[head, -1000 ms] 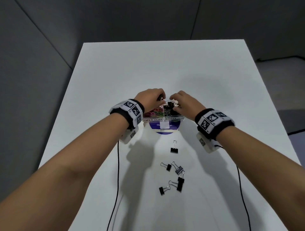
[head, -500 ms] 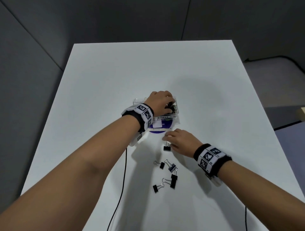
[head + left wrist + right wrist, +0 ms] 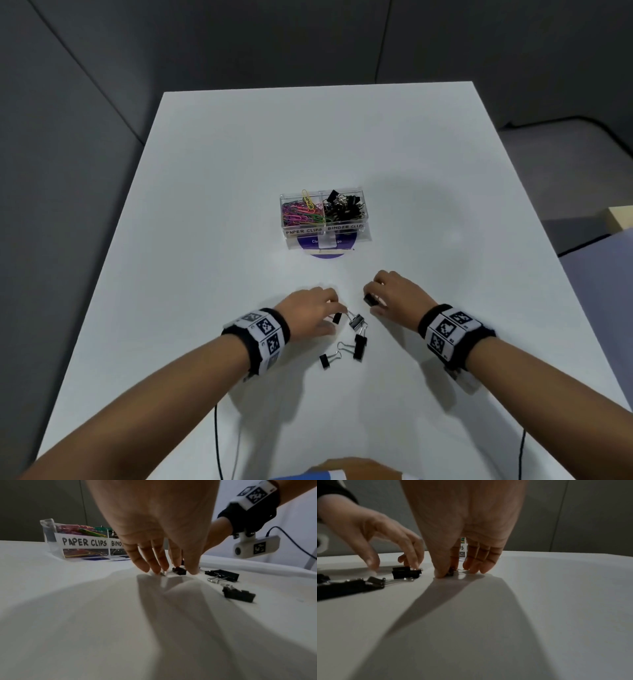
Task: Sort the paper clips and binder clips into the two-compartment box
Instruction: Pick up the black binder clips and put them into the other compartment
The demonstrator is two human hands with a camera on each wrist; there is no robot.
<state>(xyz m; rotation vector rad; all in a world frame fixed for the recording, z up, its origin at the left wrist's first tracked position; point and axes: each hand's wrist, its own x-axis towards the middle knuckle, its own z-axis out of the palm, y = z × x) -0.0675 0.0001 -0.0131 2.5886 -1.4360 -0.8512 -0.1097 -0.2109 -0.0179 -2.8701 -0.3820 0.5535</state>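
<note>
The clear two-compartment box (image 3: 365, 219) stands mid-table, with coloured paper clips (image 3: 301, 212) on the left and black binder clips (image 3: 344, 209) on the right. Several loose black binder clips (image 3: 359, 344) lie near me. My right hand (image 3: 371, 301) pinches a small binder clip (image 3: 451, 573) between thumb and fingers, low on the table. My left hand (image 3: 334, 317) reaches down over another small binder clip (image 3: 179, 570). Its fingertips (image 3: 415, 567) touch that clip, and the thumb stands a little apart from it.
The white table (image 3: 239, 171) drops off at its left and right edges. A purple round label (image 3: 325, 251) lies under the box's front. Black cables (image 3: 216, 442) run from both wrists toward me. A larger binder clip (image 3: 223, 575) lies just right of my left hand.
Both hands have come back from the box to the loose binder clips near me. The right hand has closed on the clip nearest the box; the left has lowered onto another.
</note>
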